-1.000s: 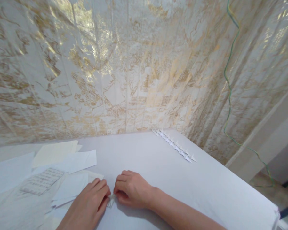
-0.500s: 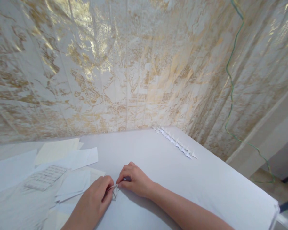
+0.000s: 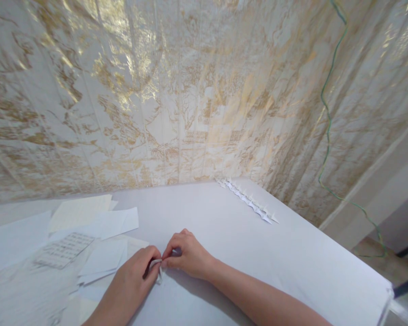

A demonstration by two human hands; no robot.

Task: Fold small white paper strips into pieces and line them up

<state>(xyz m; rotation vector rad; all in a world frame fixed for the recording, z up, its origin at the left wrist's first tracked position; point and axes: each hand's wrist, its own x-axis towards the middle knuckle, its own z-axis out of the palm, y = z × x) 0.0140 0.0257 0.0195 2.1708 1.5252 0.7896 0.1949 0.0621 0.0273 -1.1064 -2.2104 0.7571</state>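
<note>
pale curtain (image 3: 190,108) with a shiny gold pattern hangs behind a white table (image 3: 197,208), whose surface reaches up to its lower edge. at the fingers, near the bottom of the view and a little left of centre, is a small folded piece of white paper (image 3: 160,275). the left hand (image 3: 134,274) grips it between thumb and bent forefinger, and the right hand (image 3: 189,256) has thumb and forefinger brought narrowly together at its upper end, with an open loop behind the fingertips. the two hands nearly meet there; the piece is mostly covered, so its full shape cannot be told, though one part points down below the left thumb. just beside the left hand lies a small stack of white sheets (image 3: 104,260), and beyond it a sheet with rows of dark marks (image 3: 67,249), too blurred to read. farther left and back, a cream sheet (image 3: 81,213) and a large white sheet (image 3: 17,240) overlap other papers. well apart from the hands, toward the table's far right corner, two rows of pointed folded pieces (image 3: 248,202) lie side by side on a slant. on the right a thin green wire (image 3: 327,131) hangs in front of the curtain and trails down past the table edge.
</note>
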